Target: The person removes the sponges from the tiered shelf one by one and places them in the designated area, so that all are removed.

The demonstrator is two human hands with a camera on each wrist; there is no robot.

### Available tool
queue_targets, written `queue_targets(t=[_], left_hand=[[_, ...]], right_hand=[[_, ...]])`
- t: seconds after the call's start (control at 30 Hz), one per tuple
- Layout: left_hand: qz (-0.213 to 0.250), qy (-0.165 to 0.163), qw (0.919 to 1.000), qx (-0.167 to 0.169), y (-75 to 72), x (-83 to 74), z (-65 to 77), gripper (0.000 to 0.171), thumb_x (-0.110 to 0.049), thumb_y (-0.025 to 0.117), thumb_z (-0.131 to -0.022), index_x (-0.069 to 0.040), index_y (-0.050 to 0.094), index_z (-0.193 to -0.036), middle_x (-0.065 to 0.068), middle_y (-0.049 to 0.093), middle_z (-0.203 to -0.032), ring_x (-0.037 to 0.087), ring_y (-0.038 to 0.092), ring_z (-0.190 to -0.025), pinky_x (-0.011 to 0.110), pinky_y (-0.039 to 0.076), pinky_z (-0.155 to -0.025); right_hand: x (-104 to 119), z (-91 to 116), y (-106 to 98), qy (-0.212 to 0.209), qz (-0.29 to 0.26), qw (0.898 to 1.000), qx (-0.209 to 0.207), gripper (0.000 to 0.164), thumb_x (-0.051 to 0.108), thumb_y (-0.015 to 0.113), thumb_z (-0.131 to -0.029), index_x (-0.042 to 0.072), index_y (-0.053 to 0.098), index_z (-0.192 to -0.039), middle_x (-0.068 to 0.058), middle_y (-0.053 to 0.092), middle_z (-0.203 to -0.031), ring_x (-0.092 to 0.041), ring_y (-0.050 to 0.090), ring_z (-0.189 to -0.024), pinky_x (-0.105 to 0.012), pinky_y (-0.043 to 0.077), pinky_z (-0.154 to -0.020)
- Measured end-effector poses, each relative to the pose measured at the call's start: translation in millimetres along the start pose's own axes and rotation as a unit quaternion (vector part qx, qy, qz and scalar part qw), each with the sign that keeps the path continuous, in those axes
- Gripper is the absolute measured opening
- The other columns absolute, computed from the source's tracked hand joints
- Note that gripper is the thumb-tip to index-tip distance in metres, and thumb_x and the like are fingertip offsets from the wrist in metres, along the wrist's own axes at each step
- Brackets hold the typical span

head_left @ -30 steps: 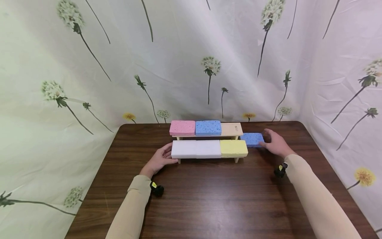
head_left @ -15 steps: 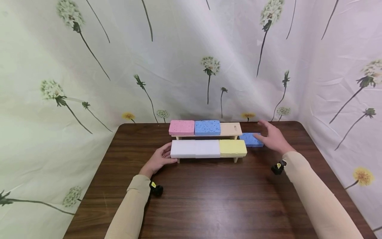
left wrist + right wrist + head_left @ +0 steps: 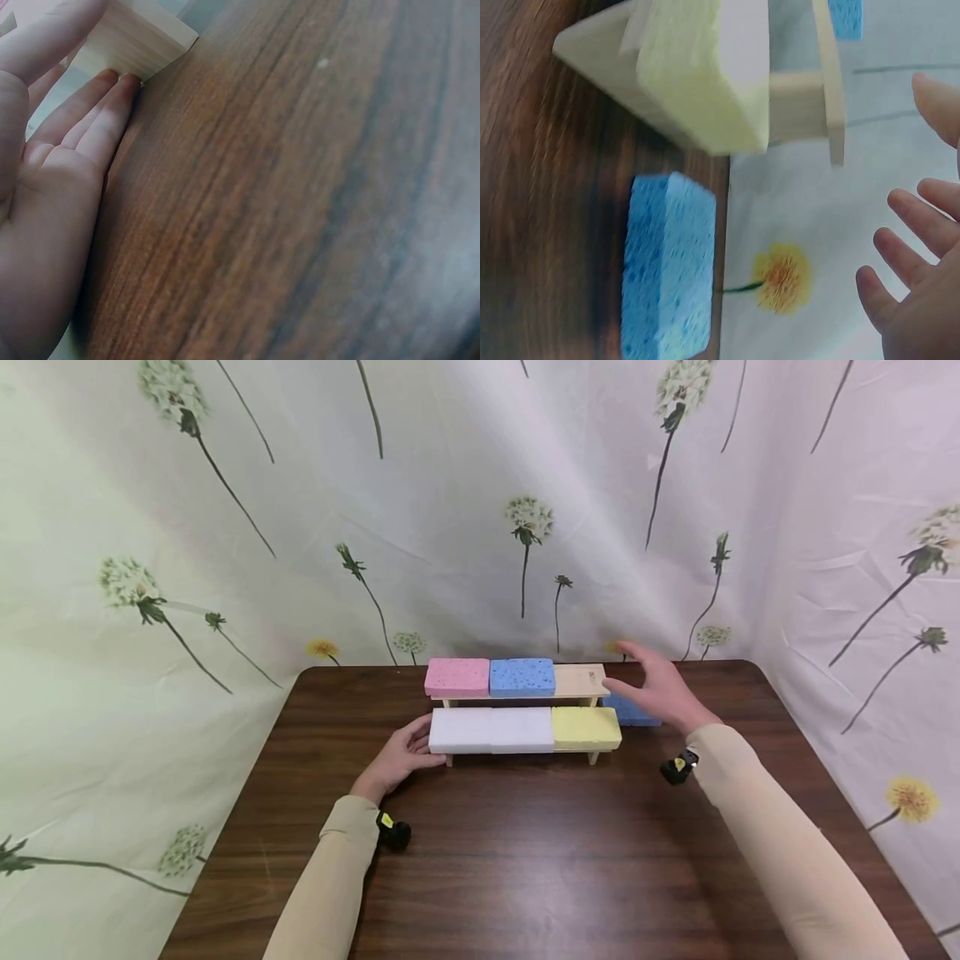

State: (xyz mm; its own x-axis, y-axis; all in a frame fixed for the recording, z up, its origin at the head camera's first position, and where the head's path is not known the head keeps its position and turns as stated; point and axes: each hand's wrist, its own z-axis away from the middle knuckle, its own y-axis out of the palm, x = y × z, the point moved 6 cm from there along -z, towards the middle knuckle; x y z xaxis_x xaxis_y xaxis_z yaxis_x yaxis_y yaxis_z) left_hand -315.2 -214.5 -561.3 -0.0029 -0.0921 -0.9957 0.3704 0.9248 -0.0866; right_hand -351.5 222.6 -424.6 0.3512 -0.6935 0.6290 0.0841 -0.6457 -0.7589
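Observation:
My left hand [image 3: 400, 762] is at the left end of the front wooden stand [image 3: 593, 758], thumb at its front corner and fingers along its end; the left wrist view has fingertips against the stand's leg [image 3: 142, 41]. Two white sponges [image 3: 491, 731] and a yellow sponge [image 3: 587, 729] lie on this stand. Behind is a second wooden stand [image 3: 577, 680] bearing a pink sponge [image 3: 457, 677] and a blue sponge [image 3: 522, 677], its right end bare. My right hand [image 3: 663, 689], thumb and fingers spread, hovers near that end above another blue sponge [image 3: 667, 270] on the table.
The brown wood table [image 3: 525, 860] carries both stands near its back edge. A fabric backdrop [image 3: 450, 527] printed with dandelions hangs behind and at the sides. Small black cameras [image 3: 393, 833] are strapped to both wrists.
My right hand has let go of the blue sponge on the table, spread its fingers, and moved left and up toward the back stand's right end. My left hand stays in place.

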Motion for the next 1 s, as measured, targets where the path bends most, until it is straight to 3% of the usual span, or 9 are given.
queue_targets(t=[0.3,0.77,1.0], left_hand=[[0.004,-0.001,1.0000,0.002,1.0,-1.6,-1.8,0.091,0.002,0.083,-0.088,-0.001,0.032,-0.163,0.026,0.038,-0.163,0.041,0.043,-0.148,0.024,0.050,-0.108],[0.007,-0.006,1.0000,-0.001,1.2,-0.9,-1.3,0.091,0.005,0.083,-0.087,0.000,0.032,-0.163,0.027,0.038,-0.163,0.042,0.043,-0.147,0.024,0.051,-0.107],[0.007,-0.009,0.9999,-0.002,0.3,0.6,-1.3,0.091,0.004,0.083,-0.087,-0.002,0.032,-0.163,0.026,0.039,-0.163,0.041,0.043,-0.147,0.024,0.051,-0.108]], right_hand=[[27.2,-12.5,16.5,-0.051,0.014,0.998,0.026,0.079,0.039,0.073,-0.100,0.002,0.039,-0.160,-0.020,0.042,-0.163,-0.042,0.035,-0.151,-0.063,0.032,-0.121],[49.8,-21.1,41.9,-0.043,-0.008,0.997,0.062,0.081,0.042,0.074,-0.099,0.007,0.037,-0.162,-0.015,0.040,-0.165,-0.037,0.039,-0.149,-0.057,0.034,-0.122],[54.9,-26.2,51.3,-0.039,-0.009,0.996,0.081,0.084,0.046,0.073,-0.099,0.009,0.035,-0.164,-0.012,0.039,-0.166,-0.035,0.030,-0.155,-0.057,0.030,-0.125]])
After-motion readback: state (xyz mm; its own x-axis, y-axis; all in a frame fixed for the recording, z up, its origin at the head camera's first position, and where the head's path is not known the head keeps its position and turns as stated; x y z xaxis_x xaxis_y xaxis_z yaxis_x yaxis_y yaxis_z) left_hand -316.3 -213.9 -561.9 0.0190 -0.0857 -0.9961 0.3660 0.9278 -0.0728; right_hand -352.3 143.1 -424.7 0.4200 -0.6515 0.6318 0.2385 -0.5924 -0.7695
